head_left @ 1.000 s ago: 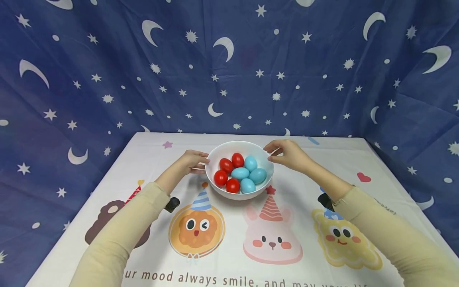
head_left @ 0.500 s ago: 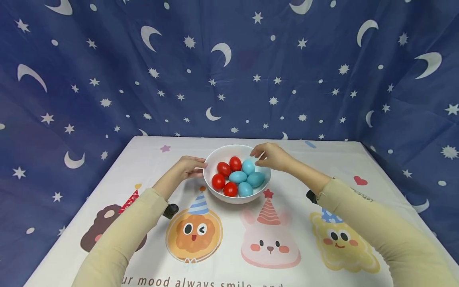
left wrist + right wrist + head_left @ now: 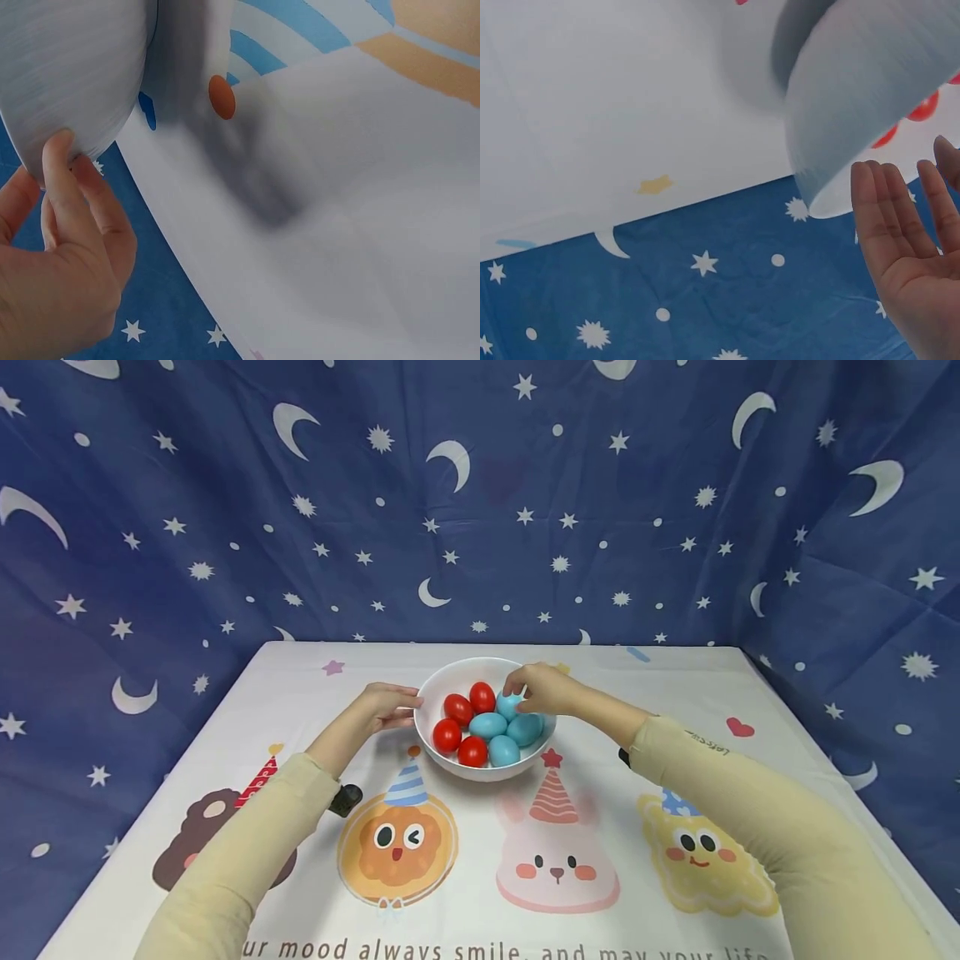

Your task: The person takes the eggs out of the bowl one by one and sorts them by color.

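Observation:
A white bowl (image 3: 480, 774) stands on the table, with several red eggs (image 3: 458, 710) and several light blue eggs (image 3: 488, 726) inside. My left hand (image 3: 384, 705) holds the bowl's left side at the rim; in the left wrist view, fingertips (image 3: 58, 141) press its outer wall. Over the right part of the bowl is my right hand (image 3: 546, 690), its fingers reaching down at the far blue egg (image 3: 507, 703) and partly covering it. The right wrist view shows those fingers (image 3: 891, 202) fairly straight beside the rim, with no egg visible between them and the thumb.
A white cloth printed with cartoon characters covers the table (image 3: 480, 860). Behind it hangs a dark blue curtain (image 3: 487, 577) with moons and stars. A black wrist device (image 3: 346, 800) shows under the left sleeve.
My right hand has moved left and inward from the bowl's right rim to above the far blue egg. The left hand stays at the bowl. The head view has shifted slightly.

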The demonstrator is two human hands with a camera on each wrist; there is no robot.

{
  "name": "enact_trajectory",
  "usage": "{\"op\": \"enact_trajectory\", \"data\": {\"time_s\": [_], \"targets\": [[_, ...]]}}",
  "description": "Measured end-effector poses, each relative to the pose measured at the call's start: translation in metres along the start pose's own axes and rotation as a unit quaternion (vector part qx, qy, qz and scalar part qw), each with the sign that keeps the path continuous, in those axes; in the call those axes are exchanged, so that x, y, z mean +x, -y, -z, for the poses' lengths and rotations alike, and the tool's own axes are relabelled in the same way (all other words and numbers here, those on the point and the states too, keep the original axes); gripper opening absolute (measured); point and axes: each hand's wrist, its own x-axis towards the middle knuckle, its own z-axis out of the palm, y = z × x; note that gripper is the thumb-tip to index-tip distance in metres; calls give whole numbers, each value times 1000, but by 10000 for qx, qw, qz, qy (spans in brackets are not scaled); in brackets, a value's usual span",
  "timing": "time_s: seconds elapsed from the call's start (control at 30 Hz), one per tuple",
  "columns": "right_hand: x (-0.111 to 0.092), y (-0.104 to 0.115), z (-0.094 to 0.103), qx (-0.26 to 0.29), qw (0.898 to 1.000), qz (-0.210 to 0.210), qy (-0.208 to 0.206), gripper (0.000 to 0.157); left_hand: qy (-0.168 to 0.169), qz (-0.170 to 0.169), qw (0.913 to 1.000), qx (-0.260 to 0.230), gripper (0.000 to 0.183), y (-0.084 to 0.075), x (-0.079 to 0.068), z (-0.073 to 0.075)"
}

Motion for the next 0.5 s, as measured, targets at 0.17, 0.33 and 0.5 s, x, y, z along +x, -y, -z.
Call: {"op": "enact_trajectory", "data": {"time_s": [0.17, 0.33, 0.5], "targets": [[4, -1, -1, -215, 9996, 0, 190, 25, 106, -62, 9999, -2, 47, -3, 0, 3], [4, -1, -4, -573, 9968, 27, 549, 21, 165, -42, 9999, 31, 47, -1, -1, 2], [6, -2, -10, -784, 9940, 35, 759, 20, 194, -92, 9998, 39, 47, 1, -3, 3]]}}
